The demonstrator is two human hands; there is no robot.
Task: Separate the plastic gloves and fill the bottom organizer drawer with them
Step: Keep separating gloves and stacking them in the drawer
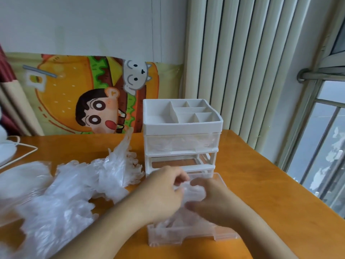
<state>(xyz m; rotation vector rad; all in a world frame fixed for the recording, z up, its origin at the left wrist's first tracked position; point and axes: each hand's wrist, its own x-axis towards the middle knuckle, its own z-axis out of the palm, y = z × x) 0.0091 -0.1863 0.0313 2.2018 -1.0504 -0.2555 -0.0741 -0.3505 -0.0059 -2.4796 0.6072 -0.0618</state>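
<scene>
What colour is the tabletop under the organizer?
Glossy orange-brown table, seen in the head view.

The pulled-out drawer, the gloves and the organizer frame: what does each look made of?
Pulled-out drawer: clear hard plastic, glossy; the gloves inside show through its front wall. Gloves: thin see-through plastic film, crinkled and limp, with a milky sheen; both the left hand and right hand pinch one. Organizer frame: opaque white plastic, likely moulded, with a matte look.

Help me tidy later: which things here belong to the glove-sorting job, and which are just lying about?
In the job:
left hand, right hand, glove held
glove pile
pulled-out drawer
organizer

Lying about:
white cable
cartoon cloth
</scene>
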